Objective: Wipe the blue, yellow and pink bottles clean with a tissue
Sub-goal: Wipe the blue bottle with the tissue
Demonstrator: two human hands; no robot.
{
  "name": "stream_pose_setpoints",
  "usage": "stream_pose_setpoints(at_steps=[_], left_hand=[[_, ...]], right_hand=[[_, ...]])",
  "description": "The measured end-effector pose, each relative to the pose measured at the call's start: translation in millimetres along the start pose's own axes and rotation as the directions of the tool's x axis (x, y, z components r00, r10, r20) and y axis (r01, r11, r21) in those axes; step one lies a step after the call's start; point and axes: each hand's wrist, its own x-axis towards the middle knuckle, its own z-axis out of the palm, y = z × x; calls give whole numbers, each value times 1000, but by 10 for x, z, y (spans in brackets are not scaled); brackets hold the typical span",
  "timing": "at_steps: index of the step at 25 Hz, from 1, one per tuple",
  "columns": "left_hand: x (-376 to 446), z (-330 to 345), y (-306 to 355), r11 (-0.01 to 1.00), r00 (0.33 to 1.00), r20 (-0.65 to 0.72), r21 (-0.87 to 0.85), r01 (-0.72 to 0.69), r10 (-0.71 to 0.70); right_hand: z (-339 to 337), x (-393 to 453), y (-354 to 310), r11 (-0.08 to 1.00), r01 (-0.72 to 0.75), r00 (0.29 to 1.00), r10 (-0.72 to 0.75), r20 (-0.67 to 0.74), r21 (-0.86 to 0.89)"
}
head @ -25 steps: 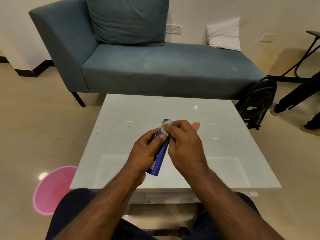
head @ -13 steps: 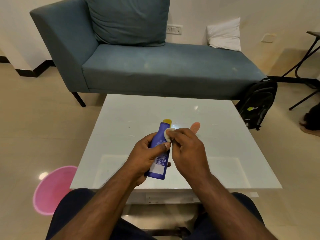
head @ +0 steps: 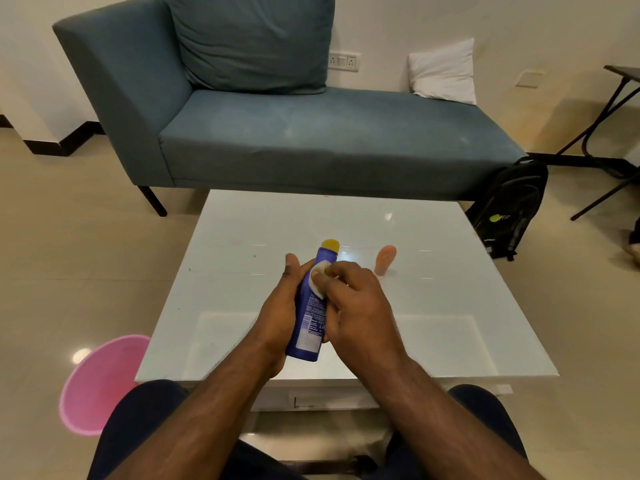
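I hold a blue bottle [head: 311, 313] with a yellow cap over the white table [head: 450, 306]. My left hand [head: 282, 306] grips its left side, thumb raised. My right hand [head: 356, 306] presses a small white tissue pad [head: 318, 279] against the bottle's upper part. A pink bottle [head: 385, 259] stands upright on the table, just beyond and to the right of my right hand. No separate yellow bottle shows.
A blue-grey sofa [head: 311, 140] with a cushion stands behind the table. A pink basin [head: 93, 382] sits on the floor at the left. A black backpack [head: 509, 209] leans at the table's far right corner. Dark table legs stand at the far right.
The bottle has turned more upright and its label now faces me. My right hand has slid the tissue down from the cap area onto the bottle's body. The pink bottle is now uncovered.
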Motion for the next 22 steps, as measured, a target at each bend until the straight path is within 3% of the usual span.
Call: stream_pose_setpoints(at_steps=[2, 5, 9, 13, 14, 17, 19, 22], left_hand=[[-4, 14, -16, 1000, 1000, -2, 25, -14, 14], [-4, 53, -58, 998, 1000, -13, 61, -24, 25], [23, 46, -64, 995, 998, -49, 87, -43, 48], [23, 76, -87, 995, 997, -72, 98, -27, 35], [18, 89, -73, 995, 997, -75, 98, -29, 37], [17, 60, -41, 998, 996, -80, 58, -32, 36], [21, 42, -29, 999, 997, -75, 43, -26, 29], [-3, 67, -33, 1000, 997, -70, -18, -20, 19]], right_hand=[[-33, 74, 78, 1000, 8, 1000, -9, -4, -28], [-48, 174, 33, 966, -163, 985, 170, -15, 202], [17, 95, -50, 983, -106, 994, 102, 35, 150], [-47, 189, -14, 980, -100, 991, 114, -76, 170], [-19, 171, -38, 993, -68, 992, 77, -96, 98], [13, 67, -120, 991, -23, 1000, 25, -14, 130], [-21, 96, 3, 998, 41, 999, -42, 8, 36], [-29, 91, 11, 991, -66, 997, 71, -40, 120]])
